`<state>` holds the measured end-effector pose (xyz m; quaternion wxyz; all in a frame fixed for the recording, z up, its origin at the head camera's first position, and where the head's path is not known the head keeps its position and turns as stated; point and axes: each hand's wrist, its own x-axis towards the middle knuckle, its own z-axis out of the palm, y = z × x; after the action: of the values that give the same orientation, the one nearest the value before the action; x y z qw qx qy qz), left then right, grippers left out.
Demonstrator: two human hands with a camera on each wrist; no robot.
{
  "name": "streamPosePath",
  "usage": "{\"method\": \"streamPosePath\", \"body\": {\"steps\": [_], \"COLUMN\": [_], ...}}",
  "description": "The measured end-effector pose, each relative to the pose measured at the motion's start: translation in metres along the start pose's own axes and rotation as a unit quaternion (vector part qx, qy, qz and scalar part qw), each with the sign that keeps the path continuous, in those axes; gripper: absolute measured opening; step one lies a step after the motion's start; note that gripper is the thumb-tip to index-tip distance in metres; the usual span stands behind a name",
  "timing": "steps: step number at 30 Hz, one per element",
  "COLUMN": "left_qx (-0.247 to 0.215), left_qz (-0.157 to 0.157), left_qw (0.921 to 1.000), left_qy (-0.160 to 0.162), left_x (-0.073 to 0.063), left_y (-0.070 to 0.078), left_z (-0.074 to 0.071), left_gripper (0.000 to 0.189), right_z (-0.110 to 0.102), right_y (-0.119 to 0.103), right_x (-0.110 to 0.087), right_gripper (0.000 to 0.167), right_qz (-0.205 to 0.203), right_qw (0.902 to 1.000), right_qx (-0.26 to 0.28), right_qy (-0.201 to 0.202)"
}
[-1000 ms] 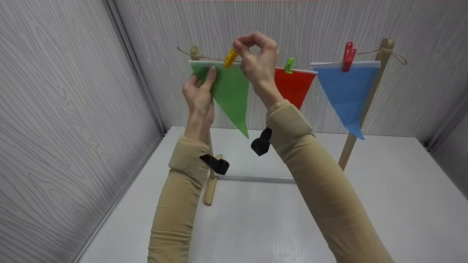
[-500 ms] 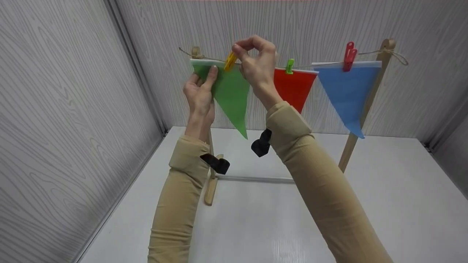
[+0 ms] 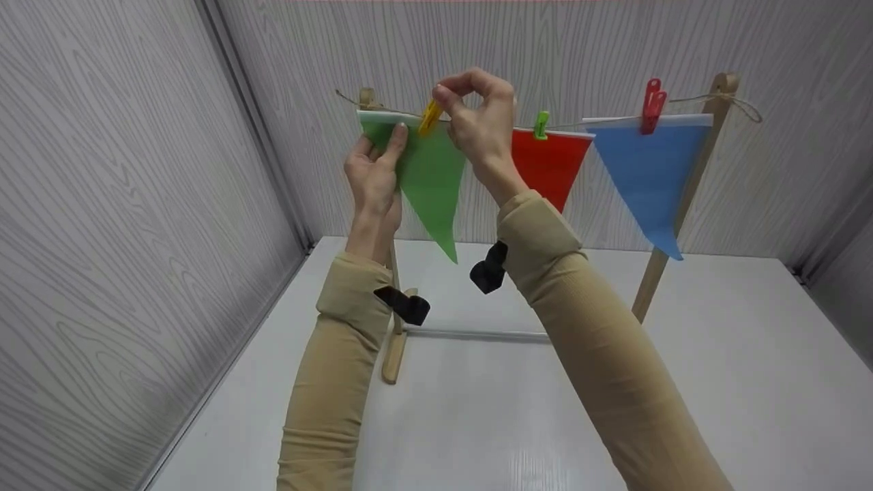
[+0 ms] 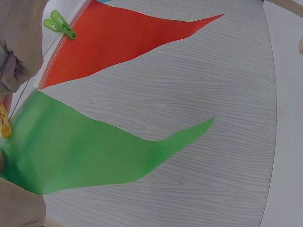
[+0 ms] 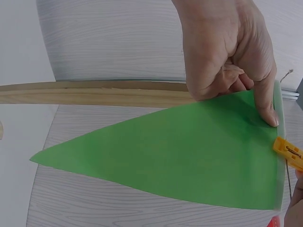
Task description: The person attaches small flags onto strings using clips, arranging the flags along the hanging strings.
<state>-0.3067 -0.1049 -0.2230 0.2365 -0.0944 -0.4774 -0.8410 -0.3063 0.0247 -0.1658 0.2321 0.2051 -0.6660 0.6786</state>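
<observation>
My left hand (image 3: pixel 374 174) pinches the green triangular flag (image 3: pixel 431 184) near its upper left corner, thumb in front and fingers behind. With thumb and index finger, my right hand (image 3: pixel 483 119) pinches a yellow clothespin (image 3: pixel 430 117), its tip over the flag's white top edge and the string. In the right wrist view the clothespin (image 5: pixel 289 152) sits across that edge, just beside the left thumb. A green clothespin (image 3: pixel 541 126) fastens the red flag (image 3: pixel 551 167) to the string. Farther right hangs a blue flag (image 3: pixel 648 177) under red clothespins (image 3: pixel 653 107).
The string (image 3: pixel 566 126) runs between a left wooden post (image 3: pixel 366 97) and a right wooden post (image 3: pixel 713 129). A wooden foot (image 3: pixel 393 358) and a metal bar (image 3: pixel 477 334) rest on the white table (image 3: pixel 491 416). Grey wood-grain panels (image 3: pixel 136 204) stand behind and at the sides.
The yellow clothespin and my right hand have come slightly down onto the flag's top edge. The green flag's lower tip has swung a little left. My left hand keeps its hold.
</observation>
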Motion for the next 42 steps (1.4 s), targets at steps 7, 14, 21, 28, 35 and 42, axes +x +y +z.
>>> {"method": "streamPosePath", "body": {"steps": [7, 14, 21, 28, 35, 42], "left_qx": [0.0, -0.005, -0.002, -0.009, -0.022, -0.032], "left_qz": [-0.006, -0.013, -0.015, -0.021, -0.013, -0.009], "left_qw": [1.0, 0.9999, 0.9999, 0.9997, 0.9996, 0.9994], "left_qy": [0.002, 0.008, 0.004, 0.005, 0.006, 0.005], "left_x": [0.001, 0.0, 0.0, 0.0, 0.0, -0.001], "left_y": [0.0, -0.001, -0.001, -0.002, -0.006, -0.008], "left_z": [0.001, 0.001, 0.0, -0.001, -0.005, -0.006], "left_gripper": [0.038, 0.04, 0.041, 0.038, 0.038, 0.038], "right_z": [-0.001, -0.003, -0.007, -0.008, -0.008, -0.008], "right_y": [0.005, 0.002, -0.009, 0.008, 0.019, 0.017], "right_x": [0.002, -0.002, -0.011, -0.003, 0.0, -0.001], "right_gripper": [0.016, 0.02, 0.026, 0.035, 0.044, 0.046], "right_qz": [0.0, 0.008, 0.031, 0.023, 0.022, 0.025], "right_qw": [0.9999, 0.9997, 0.9985, 0.9974, 0.9978, 0.9976], "right_qx": [-0.01, -0.019, -0.008, 0.02, 0.009, 0.008], "right_qy": [-0.003, -0.016, -0.046, -0.065, -0.063, -0.064]}}
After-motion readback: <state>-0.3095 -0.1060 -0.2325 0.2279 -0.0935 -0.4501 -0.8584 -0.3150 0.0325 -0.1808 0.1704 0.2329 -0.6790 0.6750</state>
